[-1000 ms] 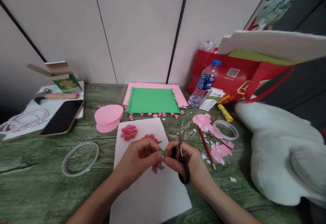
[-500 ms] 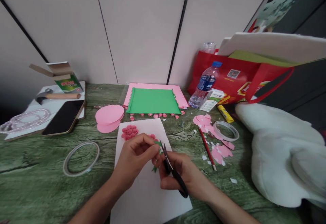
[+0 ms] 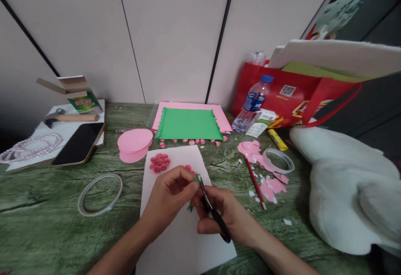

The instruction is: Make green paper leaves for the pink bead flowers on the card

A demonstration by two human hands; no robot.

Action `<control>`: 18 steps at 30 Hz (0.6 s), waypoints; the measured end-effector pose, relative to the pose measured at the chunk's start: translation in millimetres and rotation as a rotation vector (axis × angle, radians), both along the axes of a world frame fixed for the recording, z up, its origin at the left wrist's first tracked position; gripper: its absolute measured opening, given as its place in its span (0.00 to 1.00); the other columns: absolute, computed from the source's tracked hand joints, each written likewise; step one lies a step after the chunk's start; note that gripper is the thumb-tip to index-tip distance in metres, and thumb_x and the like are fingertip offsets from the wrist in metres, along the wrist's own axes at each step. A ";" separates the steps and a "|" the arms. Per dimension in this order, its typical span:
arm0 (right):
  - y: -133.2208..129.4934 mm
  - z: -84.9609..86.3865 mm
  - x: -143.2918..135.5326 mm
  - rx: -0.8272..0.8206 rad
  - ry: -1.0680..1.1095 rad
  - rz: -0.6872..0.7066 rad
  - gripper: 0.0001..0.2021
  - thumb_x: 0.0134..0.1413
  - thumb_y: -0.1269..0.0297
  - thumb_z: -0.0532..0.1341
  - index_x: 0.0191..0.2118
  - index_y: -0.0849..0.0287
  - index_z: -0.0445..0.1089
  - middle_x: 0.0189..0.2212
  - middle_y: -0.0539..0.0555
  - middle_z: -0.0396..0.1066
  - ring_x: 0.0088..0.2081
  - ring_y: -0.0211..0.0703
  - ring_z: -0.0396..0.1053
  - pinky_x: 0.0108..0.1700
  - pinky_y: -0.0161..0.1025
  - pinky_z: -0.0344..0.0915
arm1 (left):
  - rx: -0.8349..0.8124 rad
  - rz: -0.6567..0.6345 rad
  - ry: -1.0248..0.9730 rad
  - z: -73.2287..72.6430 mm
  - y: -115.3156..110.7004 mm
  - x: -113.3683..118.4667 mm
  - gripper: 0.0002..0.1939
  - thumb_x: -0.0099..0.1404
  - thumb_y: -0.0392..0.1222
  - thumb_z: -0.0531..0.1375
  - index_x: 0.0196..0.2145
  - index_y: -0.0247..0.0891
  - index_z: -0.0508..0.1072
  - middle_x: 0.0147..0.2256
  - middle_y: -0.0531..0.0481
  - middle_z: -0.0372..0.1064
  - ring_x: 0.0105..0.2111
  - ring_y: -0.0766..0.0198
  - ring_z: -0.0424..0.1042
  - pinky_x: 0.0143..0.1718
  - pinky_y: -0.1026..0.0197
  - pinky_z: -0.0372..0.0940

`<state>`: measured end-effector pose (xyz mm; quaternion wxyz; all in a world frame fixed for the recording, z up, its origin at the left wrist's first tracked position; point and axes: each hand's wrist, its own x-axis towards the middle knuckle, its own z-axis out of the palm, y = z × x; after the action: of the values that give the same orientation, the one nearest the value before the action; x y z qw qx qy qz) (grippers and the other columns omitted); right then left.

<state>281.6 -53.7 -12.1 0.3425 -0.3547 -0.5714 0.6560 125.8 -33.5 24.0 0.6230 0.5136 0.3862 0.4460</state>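
Between thumb and fingers, my left hand [image 3: 171, 198] pinches a small green paper piece [image 3: 196, 179] above a white sheet of paper [image 3: 175, 241]. My right hand [image 3: 224, 212] is closed around black-handled scissors [image 3: 216, 216], their blades pointing up and away beside the green piece. Another bit of green paper [image 3: 190, 206] shows just below my fingers. Rolled pink paper flowers [image 3: 159, 162] form a cluster at the sheet's upper left. A second group of pink flowers [image 3: 189, 169] is partly hidden behind my left hand.
Behind the sheet lies green paper [image 3: 189, 124] over pink paper. Pink ovals [image 3: 134, 143] and a tape roll [image 3: 100, 195] are to the left, with a phone [image 3: 79, 143] beyond. Pink scraps, a red pencil [image 3: 255, 181], a glue stick [image 3: 277, 139] and a water bottle [image 3: 253, 103] are to the right.
My left hand has shifted slightly down and to the right, and the green piece is now turned flatter by the scissor blades. My right hand has barely moved.
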 end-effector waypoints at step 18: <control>0.1 0.9 0.7 -0.032 -0.003 0.017 0.20 0.35 0.57 0.71 0.32 0.61 0.64 0.20 0.43 0.59 0.22 0.31 0.52 0.23 0.31 0.49 | -0.050 -0.037 -0.030 1.2 -0.2 -0.8 0.08 0.55 0.35 0.59 0.23 0.36 0.62 0.20 0.55 0.67 0.19 0.68 0.67 0.24 0.63 0.61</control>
<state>282.3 -53.6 -11.1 0.3303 -0.3562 -0.5645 0.6674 125.0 -33.7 25.2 0.6496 0.4982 0.3783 0.4321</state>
